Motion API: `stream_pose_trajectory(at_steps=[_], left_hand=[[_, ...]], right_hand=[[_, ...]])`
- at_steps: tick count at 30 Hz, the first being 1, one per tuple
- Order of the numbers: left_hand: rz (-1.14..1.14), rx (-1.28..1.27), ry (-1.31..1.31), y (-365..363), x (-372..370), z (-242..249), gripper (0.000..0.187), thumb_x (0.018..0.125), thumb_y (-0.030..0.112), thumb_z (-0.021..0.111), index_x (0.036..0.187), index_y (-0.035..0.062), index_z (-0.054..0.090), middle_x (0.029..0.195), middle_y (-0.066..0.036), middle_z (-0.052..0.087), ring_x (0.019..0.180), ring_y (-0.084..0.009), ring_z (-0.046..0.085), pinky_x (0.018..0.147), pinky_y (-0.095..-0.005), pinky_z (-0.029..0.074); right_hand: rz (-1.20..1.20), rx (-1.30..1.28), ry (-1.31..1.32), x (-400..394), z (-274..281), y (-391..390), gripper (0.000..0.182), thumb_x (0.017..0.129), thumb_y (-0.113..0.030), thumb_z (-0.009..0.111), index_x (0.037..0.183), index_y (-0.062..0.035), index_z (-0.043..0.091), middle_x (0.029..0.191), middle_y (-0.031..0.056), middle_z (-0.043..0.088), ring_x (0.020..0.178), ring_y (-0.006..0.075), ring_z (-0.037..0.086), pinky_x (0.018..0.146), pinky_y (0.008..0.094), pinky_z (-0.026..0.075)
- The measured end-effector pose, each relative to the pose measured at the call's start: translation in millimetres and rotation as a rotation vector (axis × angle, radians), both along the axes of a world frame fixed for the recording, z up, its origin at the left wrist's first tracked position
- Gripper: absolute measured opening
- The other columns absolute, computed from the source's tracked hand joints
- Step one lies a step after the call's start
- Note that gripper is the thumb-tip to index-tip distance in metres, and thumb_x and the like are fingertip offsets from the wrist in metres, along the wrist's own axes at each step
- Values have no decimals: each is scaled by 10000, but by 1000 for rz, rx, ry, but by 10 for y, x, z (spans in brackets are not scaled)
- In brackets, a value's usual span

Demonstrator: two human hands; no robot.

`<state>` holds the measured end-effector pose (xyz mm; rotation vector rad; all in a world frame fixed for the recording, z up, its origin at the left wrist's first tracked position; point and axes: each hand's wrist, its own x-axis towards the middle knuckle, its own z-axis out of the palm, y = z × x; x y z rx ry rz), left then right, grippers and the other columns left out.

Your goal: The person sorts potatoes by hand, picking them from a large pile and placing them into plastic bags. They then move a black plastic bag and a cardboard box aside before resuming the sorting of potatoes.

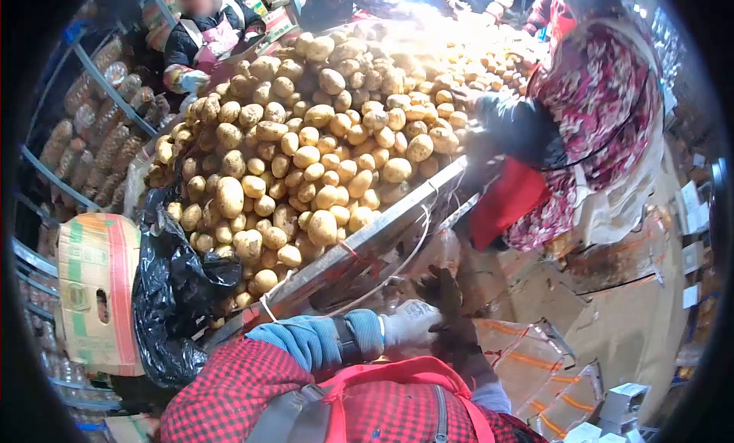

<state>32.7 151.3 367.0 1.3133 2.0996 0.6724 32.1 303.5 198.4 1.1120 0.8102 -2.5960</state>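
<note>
My left hand (413,323), in a pale grey glove below a blue knitted cuff, reaches across in front of my chest. Its fingertips meet the side of a dark glove and seem closed on it. That dark glove is on my right hand (443,294), which points away from me with its fingers apart and holds nothing I can make out. Both hands are on the near side of the board edge (382,230) of a large bin. Behind the board lies a high heap of potatoes (306,175). A white cord (401,267) hangs along the board.
Black plastic (164,290) and a cardboard box (95,294) flank the heap at left. A co-worker in a flowered garment (592,129) reaches in at right; another person (210,38) sits at far left. Orange-striped plastic (547,366) and white boxes (623,401) lie at lower right.
</note>
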Motion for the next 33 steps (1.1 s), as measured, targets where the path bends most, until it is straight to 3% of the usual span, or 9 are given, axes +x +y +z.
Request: stream_pose_trajectory(at_steps=[4, 8, 15, 18, 19, 22, 23, 29, 33], left_hand=[[104, 260, -10, -97, -108, 49, 277, 873, 342, 678, 905, 68, 690, 847, -187, 666, 810, -414, 663, 719, -505, 512], [193, 498, -31, -324, -307, 361, 256, 939, 304, 646, 839, 69, 661, 806, -151, 628, 778, -384, 635, 702, -477, 489], [270, 273, -559, -1452, -316, 509, 321, 971, 324, 604, 1084, 31, 669, 1056, -187, 717, 993, -315, 688, 878, -418, 516], [499, 135, -337, -2016, -30, 522, 357, 958, 335, 629, 1160, 45, 683, 1057, -158, 736, 963, -304, 689, 867, -413, 513], [563, 55, -299, -2228, 84, 474, 363, 953, 339, 637, 1173, 57, 698, 1019, -149, 745, 938, -296, 695, 864, -415, 511], [797, 65, -505, -2802, 458, 344, 344, 969, 365, 634, 1134, 80, 735, 961, -116, 757, 892, -261, 702, 834, -383, 521], [786, 35, -540, -2855, 453, 470, 342, 978, 373, 629, 1115, 79, 736, 944, -104, 755, 871, -236, 695, 810, -365, 519], [736, -234, -875, -2547, 65, 1895, 383, 1014, 411, 605, 1109, 67, 742, 934, -61, 763, 862, -123, 686, 760, -309, 518], [855, -122, -593, -1879, -917, 2987, 210, 988, 200, 677, 1110, 49, 760, 886, -76, 757, 829, -124, 698, 791, -312, 554]], right_hand=[[-5, 709, 479, 17, 727, 79, 462, 1039, -475, 546, 1248, -83, 673, 676, -41, 570, 562, 89, 524, 555, 283, 503], [-179, 878, 321, -394, 1909, -288, 537, 1067, -476, 478, 1077, -11, 746, 501, -71, 392, 456, 69, 409, 476, 255, 402], [-165, 641, 669, -1103, 2683, -205, 426, 1081, -350, 506, 1153, 25, 694, 788, 8, 615, 587, 88, 570, 519, 246, 470], [-175, 944, 914, -1473, 2765, -431, 394, 1083, -299, 514, 1187, 38, 689, 866, 67, 660, 615, 114, 608, 580, 254, 517], [-82, 623, 798, -1564, 2887, -434, 334, 1085, -244, 516, 1208, 17, 684, 906, 78, 678, 697, 134, 653, 653, 268, 558], [-164, 1230, 1022, -2122, 2733, -468, 317, 1067, -215, 561, 1319, -39, 637, 931, 90, 696, 862, 161, 696, 771, 278, 582], [-145, 638, 810, -2339, 2842, -459, 376, 1034, -161, 609, 1386, -35, 584, 1003, 112, 709, 899, 169, 705, 788, 272, 580], [191, 1802, 398, -3765, 2676, -20, 768, 879, -318, 763, 1544, -154, 416, 1291, 228, 648, 1137, 319, 671, 962, 423, 534], [449, 1970, 511, -4219, 2729, 6, 887, 773, -422, 833, 1529, -165, 445, 1350, 208, 628, 1242, 358, 614, 1018, 453, 511]])
